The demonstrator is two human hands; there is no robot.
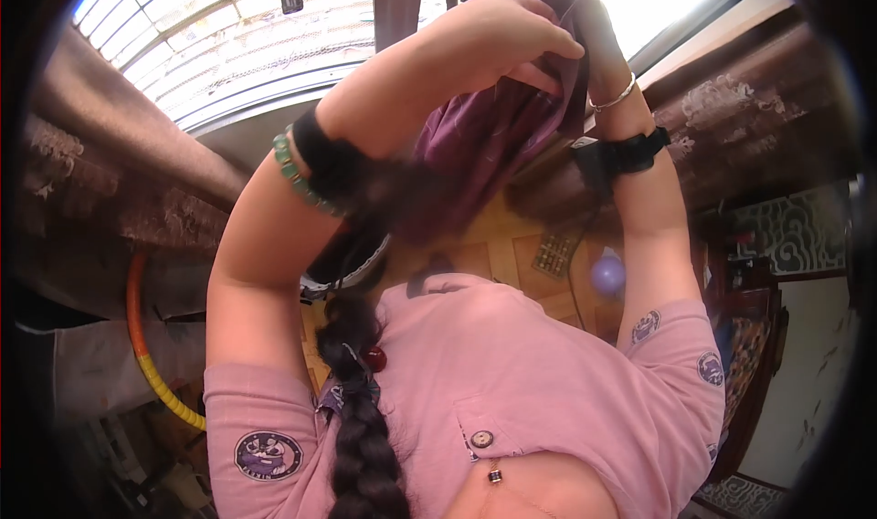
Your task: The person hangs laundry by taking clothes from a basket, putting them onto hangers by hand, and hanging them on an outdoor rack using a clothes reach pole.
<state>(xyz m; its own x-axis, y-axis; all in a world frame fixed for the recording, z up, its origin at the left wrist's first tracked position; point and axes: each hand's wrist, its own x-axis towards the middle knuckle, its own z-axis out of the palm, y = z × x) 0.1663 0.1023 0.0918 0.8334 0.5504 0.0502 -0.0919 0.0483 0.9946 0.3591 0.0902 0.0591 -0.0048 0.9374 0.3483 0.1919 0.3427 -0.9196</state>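
My left hand (523, 39) is raised near the top of the view, its fingers closed at the edge of a dark purple cloth (489, 126), possibly a garment. The cloth hangs in folds below the hand, its lower end blurred. My right hand (592, 16) is raised beside it, at the upper part of the same cloth. Cloth hides most of its fingers, which look closed on it. A thin pale line, perhaps a thread, shows between the hands.
A bright barred window (247, 35) lies ahead, with brown patterned curtains (731, 108) on both sides. On the wooden floor (489, 236) are a purple ball (607, 274) and a small patterned mat (555, 254). An orange and yellow hoop (139, 327) stands at left.
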